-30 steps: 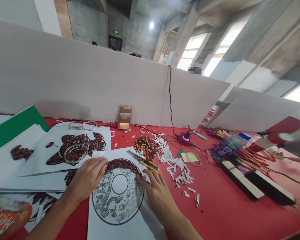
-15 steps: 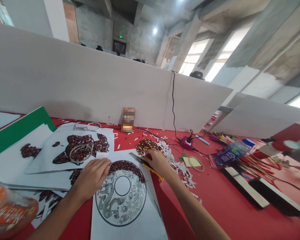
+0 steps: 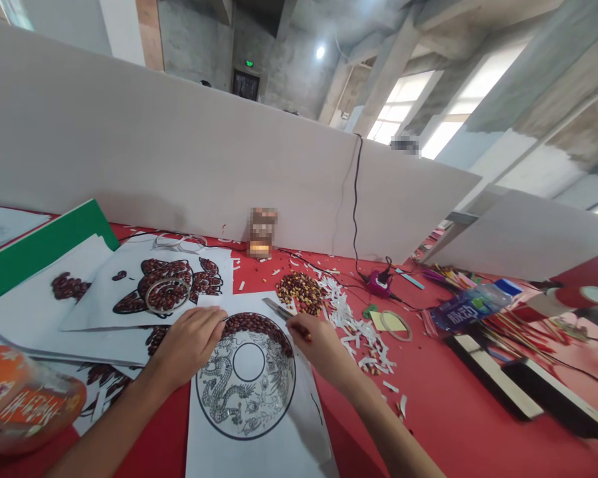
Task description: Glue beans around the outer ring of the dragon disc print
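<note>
Clock: twelve o'clock is directly away from the wearer, centred on the drawing.
Sheet: the white rectangular paper sheet [image 3: 219, 458] lies flat on the red surface [image 3: 453, 418], square before the wearer, probably so every part is within reach; its long axis runs six to twelve, leaning slightly.
Drawing: the round black-lined dragon drawing [image 3: 224, 392] sits on this sheet; being circular, it has no long axis, but its bean-filled part faces twelve.
Bean arc: glossy dark-red beans [image 3: 252, 324] fill the rim from about eleven to two.
Left hand: the left hand [image 3: 192, 338] rests between ten and eleven, fingers straight and close together across the sheet's edge, seemingly to steady it.
Right hand: the right hand [image 3: 319, 342] is between one and two, fingers bunched inward; whether they pinch anything, I cannot tell.
Knife: the slim grey-bladed craft knife [image 3: 276, 307] lies across the sheet's far right corner, tip towards ten, partly hidden by the right hand.
Heap: the mixed red-and-yellow kernel heap [image 3: 301, 292] lies at one o'clock, presumably for easy reach.
</note>
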`<action>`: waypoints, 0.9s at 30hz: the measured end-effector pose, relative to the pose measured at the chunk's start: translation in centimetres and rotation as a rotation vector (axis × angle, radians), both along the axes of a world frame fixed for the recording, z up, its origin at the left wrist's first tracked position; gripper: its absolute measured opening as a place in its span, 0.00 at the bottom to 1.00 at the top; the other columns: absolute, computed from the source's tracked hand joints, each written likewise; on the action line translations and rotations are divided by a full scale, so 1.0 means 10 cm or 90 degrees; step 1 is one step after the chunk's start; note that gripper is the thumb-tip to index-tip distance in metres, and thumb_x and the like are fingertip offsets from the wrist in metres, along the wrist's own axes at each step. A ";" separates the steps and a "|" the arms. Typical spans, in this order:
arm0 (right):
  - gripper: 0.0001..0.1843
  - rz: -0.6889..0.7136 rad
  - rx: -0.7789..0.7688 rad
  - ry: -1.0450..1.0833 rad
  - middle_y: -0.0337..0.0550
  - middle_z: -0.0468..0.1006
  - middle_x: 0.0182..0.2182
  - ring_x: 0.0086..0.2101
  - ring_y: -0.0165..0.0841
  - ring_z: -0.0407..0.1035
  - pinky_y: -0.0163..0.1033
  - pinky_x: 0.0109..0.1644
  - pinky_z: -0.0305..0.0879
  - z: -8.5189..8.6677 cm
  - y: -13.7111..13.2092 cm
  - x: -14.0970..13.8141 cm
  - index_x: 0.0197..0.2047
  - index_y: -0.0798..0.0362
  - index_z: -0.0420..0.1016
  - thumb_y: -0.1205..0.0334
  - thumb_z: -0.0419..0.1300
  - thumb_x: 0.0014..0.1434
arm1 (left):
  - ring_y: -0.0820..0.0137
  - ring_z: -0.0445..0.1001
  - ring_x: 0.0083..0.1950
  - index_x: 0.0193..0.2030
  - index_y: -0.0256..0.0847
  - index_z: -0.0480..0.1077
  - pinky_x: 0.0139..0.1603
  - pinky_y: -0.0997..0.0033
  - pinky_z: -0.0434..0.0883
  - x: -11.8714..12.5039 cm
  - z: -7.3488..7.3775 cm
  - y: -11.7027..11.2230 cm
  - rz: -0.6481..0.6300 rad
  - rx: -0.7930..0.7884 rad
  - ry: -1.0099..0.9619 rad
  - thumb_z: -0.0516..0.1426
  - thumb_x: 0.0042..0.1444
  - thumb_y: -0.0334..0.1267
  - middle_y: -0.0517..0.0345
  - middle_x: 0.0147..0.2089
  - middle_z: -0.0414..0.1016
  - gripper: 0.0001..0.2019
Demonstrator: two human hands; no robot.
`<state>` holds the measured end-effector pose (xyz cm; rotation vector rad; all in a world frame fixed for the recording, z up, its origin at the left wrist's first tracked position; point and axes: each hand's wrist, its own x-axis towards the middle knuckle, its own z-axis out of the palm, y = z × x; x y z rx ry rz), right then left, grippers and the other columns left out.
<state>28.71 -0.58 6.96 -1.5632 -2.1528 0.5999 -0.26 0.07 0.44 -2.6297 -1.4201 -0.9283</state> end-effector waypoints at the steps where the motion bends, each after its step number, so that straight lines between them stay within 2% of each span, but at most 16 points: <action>1: 0.10 0.011 -0.002 0.012 0.41 0.81 0.35 0.33 0.32 0.74 0.34 0.38 0.66 -0.03 -0.06 0.00 0.40 0.51 0.77 0.70 0.54 0.63 | 0.61 0.77 0.53 0.52 0.40 0.73 0.57 0.55 0.71 0.00 0.01 0.00 -0.003 -0.005 -0.004 0.44 0.72 0.38 0.51 0.51 0.80 0.16; 5: 0.10 0.060 0.037 -0.005 0.43 0.80 0.36 0.36 0.33 0.74 0.35 0.42 0.67 -0.18 -0.18 0.01 0.40 0.51 0.78 0.70 0.55 0.66 | 0.62 0.78 0.52 0.51 0.41 0.73 0.56 0.57 0.71 0.01 0.04 0.00 -0.004 0.001 -0.018 0.45 0.71 0.37 0.52 0.50 0.80 0.16; 8: 0.11 0.112 0.111 -0.097 0.43 0.78 0.36 0.37 0.33 0.73 0.36 0.43 0.66 -0.26 -0.19 0.01 0.39 0.52 0.76 0.70 0.54 0.69 | 0.62 0.77 0.52 0.51 0.41 0.72 0.56 0.56 0.71 0.01 0.04 0.00 -0.004 0.000 -0.016 0.45 0.72 0.37 0.51 0.50 0.80 0.16; 12: 0.10 0.172 0.208 -0.215 0.43 0.76 0.35 0.38 0.35 0.70 0.38 0.44 0.63 -0.28 -0.19 -0.03 0.38 0.52 0.74 0.68 0.54 0.70 | 0.63 0.77 0.53 0.51 0.42 0.72 0.56 0.58 0.71 0.00 0.03 0.00 -0.010 -0.019 -0.025 0.45 0.72 0.37 0.53 0.50 0.80 0.15; 16: 0.08 0.175 0.212 -0.222 0.43 0.75 0.37 0.39 0.34 0.69 0.37 0.43 0.63 -0.26 -0.18 -0.07 0.37 0.53 0.74 0.69 0.58 0.69 | 0.62 0.77 0.53 0.51 0.42 0.72 0.56 0.58 0.70 0.00 0.02 0.00 -0.008 -0.016 -0.024 0.45 0.71 0.37 0.53 0.50 0.80 0.15; 27: 0.07 0.202 0.236 -0.240 0.41 0.75 0.35 0.37 0.33 0.68 0.38 0.41 0.61 -0.28 -0.16 -0.04 0.36 0.53 0.74 0.70 0.59 0.68 | 0.61 0.76 0.55 0.53 0.40 0.70 0.58 0.56 0.69 -0.01 -0.01 0.00 -0.010 -0.019 -0.001 0.44 0.72 0.37 0.51 0.52 0.79 0.15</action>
